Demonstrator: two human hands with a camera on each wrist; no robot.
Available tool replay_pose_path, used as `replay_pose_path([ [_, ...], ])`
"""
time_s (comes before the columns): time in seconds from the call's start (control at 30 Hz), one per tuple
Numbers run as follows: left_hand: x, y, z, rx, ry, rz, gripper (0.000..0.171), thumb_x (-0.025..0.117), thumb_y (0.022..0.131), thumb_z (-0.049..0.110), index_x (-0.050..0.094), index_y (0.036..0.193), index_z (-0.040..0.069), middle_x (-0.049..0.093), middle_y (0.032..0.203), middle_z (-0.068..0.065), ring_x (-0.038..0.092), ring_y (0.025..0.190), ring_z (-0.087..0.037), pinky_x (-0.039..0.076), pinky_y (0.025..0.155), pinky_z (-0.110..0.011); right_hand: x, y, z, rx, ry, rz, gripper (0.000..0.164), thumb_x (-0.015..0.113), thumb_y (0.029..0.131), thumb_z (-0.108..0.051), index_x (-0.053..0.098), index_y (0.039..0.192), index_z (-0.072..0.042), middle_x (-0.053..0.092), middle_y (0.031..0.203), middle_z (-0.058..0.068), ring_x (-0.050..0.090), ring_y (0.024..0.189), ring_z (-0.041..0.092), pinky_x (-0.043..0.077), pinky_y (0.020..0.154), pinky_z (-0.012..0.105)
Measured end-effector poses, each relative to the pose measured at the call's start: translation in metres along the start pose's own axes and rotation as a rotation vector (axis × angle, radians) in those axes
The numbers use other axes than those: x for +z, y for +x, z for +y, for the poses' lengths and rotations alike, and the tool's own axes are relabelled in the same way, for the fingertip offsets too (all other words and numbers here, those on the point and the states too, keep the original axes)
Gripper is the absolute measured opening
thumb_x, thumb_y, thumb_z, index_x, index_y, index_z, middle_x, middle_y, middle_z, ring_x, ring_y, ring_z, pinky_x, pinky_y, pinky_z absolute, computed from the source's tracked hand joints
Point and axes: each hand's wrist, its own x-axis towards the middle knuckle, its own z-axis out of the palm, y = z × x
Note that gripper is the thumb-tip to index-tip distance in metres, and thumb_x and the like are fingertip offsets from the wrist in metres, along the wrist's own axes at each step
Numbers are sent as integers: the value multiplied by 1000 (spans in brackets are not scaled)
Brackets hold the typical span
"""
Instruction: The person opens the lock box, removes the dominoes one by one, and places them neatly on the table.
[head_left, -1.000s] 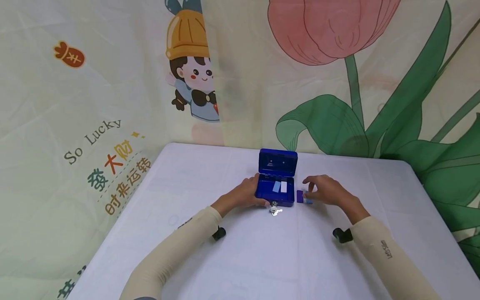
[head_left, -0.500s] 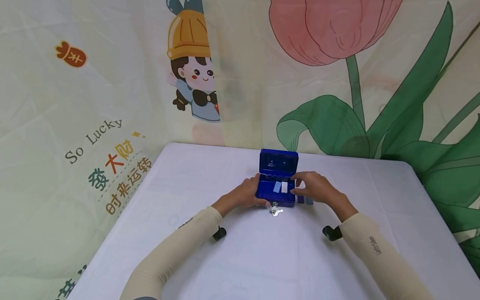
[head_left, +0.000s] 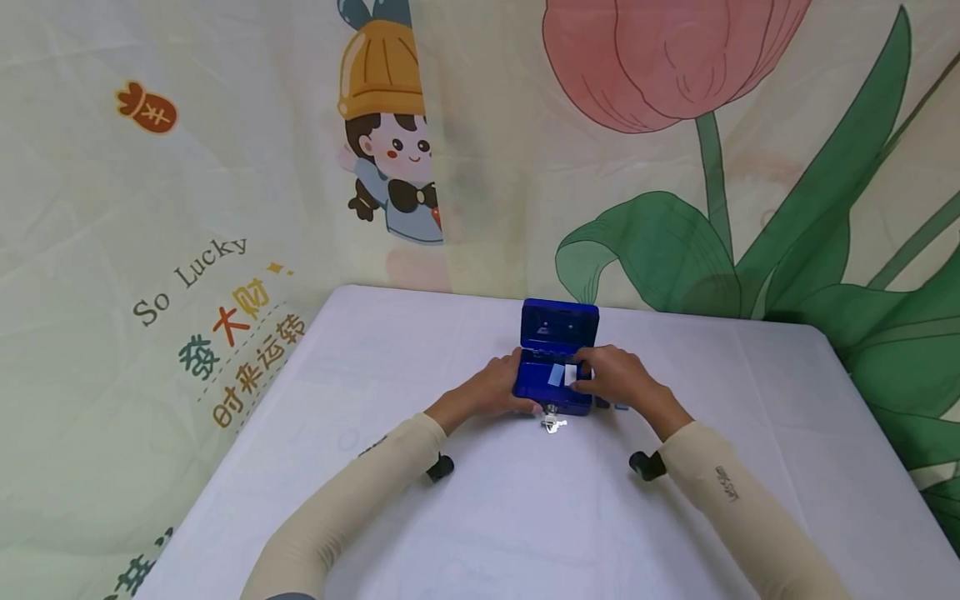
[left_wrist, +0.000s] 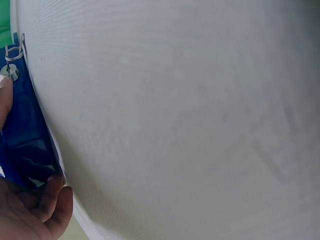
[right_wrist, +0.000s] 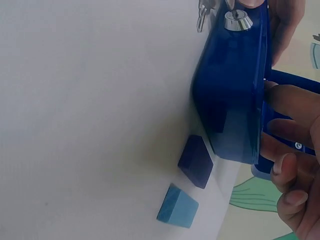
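A blue cash box point(head_left: 534, 382) stands with its lid point(head_left: 559, 323) raised. My left hand point(head_left: 497, 383) grips its left side, the thumb near the front lock point(left_wrist: 10, 72). Inside the box lie a light blue block point(head_left: 556, 375) and a white block point(head_left: 570, 375). My right hand point(head_left: 617, 377) reaches over the right wall, with fingertips point(head_left: 579, 386) inside beside the white block. Whether anything sits between those fingers is hidden. In the right wrist view, a purple block point(right_wrist: 196, 162) and a blue block point(right_wrist: 178, 206) lie on the table outside the box.
Keys point(head_left: 555, 425) hang from the lock at the box's front. A white cloth covers the table point(head_left: 480, 517). Behind it hangs a printed curtain point(head_left: 487, 167), close to the raised lid. A black wrist camera point(head_left: 647, 465) sits under the right forearm.
My right hand has moved left from over the blocks on the table, across the box's right wall and into the box. My left hand has stayed on the box.
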Motion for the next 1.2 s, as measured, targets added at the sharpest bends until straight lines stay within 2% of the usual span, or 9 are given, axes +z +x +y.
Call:
replay_pose_path([
  [0.43,1,-1,0,4,9,-4,112,79,81,55,11,159,12,45,152,-17,45,133,-34,39,112,-51,8,11,-10,1,-42,18,56,82,85,-35,65,130,-7,75,108,10,70,92,23,57,88,47],
  [0.73,2,0,-1,8,5,1,112,79,81,56,12,159,12,46,151,-17,46,132,-33,40,112,-51,12,16,-17,-15,-56,31,55,83,84,-33,66,129,-6,75,100,8,68,84,20,58,87,46],
  [1.0,4,1,-3,10,14,4,112,79,81,56,12,159,11,45,152,-16,46,133,-33,39,113,-50,11,13,-20,-1,-143,52,55,83,83,-34,67,128,-6,74,116,12,72,98,29,56,89,52],
  [1.2,3,2,-3,12,9,7,114,78,80,58,11,159,11,45,152,-17,45,134,-33,39,113,-51,13,15,-20,11,-143,42,54,83,84,-35,68,125,-5,74,112,12,71,95,27,56,89,50],
])
